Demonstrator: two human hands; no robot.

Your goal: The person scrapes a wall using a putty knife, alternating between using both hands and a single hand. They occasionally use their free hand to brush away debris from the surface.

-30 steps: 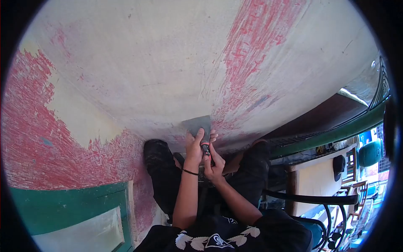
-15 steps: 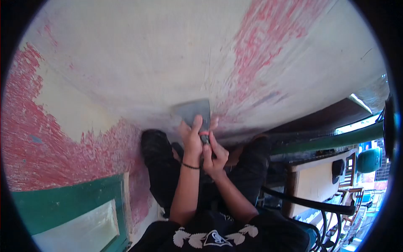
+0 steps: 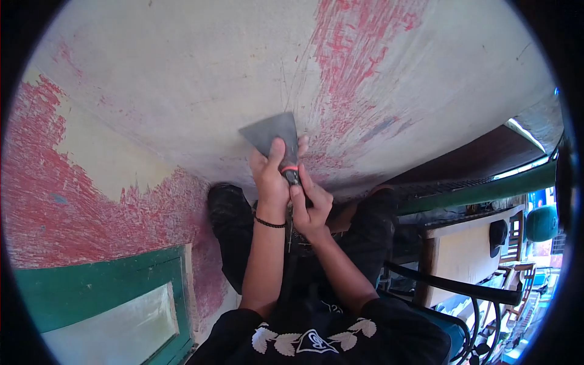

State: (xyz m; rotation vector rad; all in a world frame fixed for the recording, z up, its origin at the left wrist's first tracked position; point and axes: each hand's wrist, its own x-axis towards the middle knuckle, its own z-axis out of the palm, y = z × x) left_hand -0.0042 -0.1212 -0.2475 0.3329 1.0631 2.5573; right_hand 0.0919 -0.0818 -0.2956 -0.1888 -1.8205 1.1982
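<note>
Both my hands grip a putty knife with a broad grey blade and a dark handle with a red band. My left hand, with a dark beaded bracelet on its wrist, wraps the blade's base, the thumb lying along it. Lower down, my right hand is closed round the handle end. The blade lies at the pale wall; whether its edge touches cannot be made out. Streaks of scratched red paint run up the wall right of the blade.
A larger red-painted patch covers the wall at left, above a green frame with a pale panel. At right are a green rail, a wooden table with a dark cap, and a black metal chair.
The putty knife and both hands have moved up and slightly left in view. The red streaks have shifted left as the camera view moved. The grip stays the same.
</note>
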